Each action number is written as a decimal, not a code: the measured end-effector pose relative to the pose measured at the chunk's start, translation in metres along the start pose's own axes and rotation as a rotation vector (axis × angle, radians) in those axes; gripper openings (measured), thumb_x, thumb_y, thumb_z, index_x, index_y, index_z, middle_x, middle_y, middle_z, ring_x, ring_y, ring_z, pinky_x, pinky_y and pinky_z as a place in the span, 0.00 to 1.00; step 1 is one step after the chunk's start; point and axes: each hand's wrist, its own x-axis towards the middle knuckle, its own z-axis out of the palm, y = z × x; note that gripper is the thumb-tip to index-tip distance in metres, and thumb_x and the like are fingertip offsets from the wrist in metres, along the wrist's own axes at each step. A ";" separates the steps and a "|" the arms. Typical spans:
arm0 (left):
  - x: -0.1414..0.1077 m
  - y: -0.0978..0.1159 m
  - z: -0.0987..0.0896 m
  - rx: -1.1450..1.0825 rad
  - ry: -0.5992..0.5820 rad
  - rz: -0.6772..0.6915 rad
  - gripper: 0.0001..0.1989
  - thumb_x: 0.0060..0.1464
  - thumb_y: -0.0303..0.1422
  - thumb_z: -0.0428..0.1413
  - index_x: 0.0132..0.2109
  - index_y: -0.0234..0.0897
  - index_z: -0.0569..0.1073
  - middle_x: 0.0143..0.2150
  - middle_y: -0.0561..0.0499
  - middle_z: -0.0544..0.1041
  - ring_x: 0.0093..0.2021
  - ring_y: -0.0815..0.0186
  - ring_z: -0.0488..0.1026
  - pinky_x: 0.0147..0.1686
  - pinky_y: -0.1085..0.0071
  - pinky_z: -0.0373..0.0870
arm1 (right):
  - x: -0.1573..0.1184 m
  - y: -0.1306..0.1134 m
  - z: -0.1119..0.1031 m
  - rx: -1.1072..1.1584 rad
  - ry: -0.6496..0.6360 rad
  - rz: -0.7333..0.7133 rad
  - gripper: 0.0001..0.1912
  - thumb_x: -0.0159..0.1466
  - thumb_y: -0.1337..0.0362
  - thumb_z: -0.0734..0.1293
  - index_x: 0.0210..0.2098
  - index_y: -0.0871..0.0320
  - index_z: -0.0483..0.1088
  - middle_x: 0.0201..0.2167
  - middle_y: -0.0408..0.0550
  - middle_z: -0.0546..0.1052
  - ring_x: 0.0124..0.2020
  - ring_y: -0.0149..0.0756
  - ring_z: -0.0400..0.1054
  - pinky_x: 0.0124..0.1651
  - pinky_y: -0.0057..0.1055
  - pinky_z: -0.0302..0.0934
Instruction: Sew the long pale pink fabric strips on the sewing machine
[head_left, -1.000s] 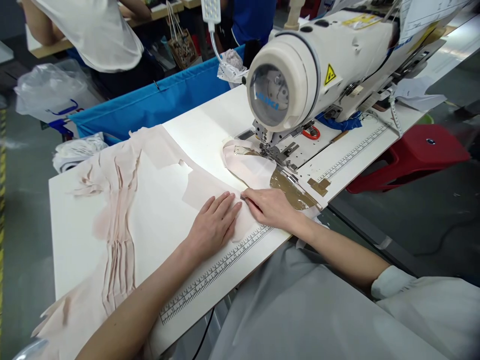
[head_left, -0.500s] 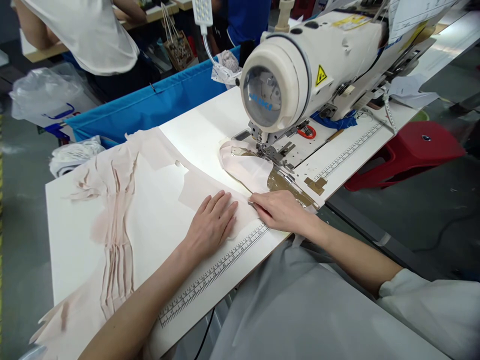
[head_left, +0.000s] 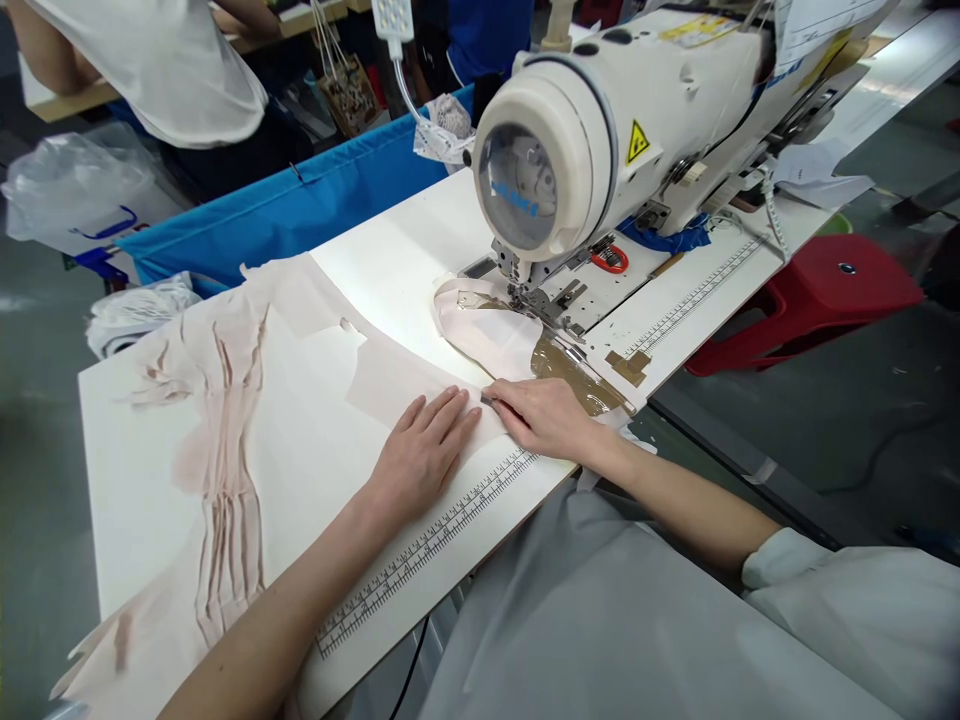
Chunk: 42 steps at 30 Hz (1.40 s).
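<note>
My left hand (head_left: 424, 450) lies flat with its fingers stretched out, pressing pale pink sheer fabric (head_left: 397, 385) onto the white table. Just right of its fingertips, my right hand (head_left: 544, 412) is closed in a pinch at the fabric's edge. A small dark metal tool (head_left: 487, 399) pokes out from its fingertips; the rest is hidden in the hand. A strip of the same fabric loops up to the needle area of a white sewing machine (head_left: 525, 170). Farther left, the pleated part of the fabric (head_left: 229, 500) lies spread beside my left forearm.
A printed ruler (head_left: 420, 555) runs along the table's front edge. Red-handled scissors (head_left: 609, 260) lie beneath the machine arm. A blue cloth trough (head_left: 300, 200) borders the table's back. At right stands a red stool (head_left: 817, 300); a person in white (head_left: 172, 70) sits at back left.
My right hand has shifted slightly left along the fabric edge, closer to the left fingertips. The left hand stays pressed flat. The whole view has shifted a little.
</note>
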 end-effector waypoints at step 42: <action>0.000 -0.001 -0.005 -0.008 0.039 -0.041 0.21 0.63 0.30 0.46 0.61 0.33 0.67 0.63 0.40 0.68 0.64 0.54 0.64 0.61 0.54 0.63 | 0.017 -0.013 0.002 -0.039 -0.025 0.016 0.14 0.69 0.65 0.54 0.47 0.57 0.69 0.39 0.46 0.81 0.38 0.35 0.73 0.31 0.29 0.50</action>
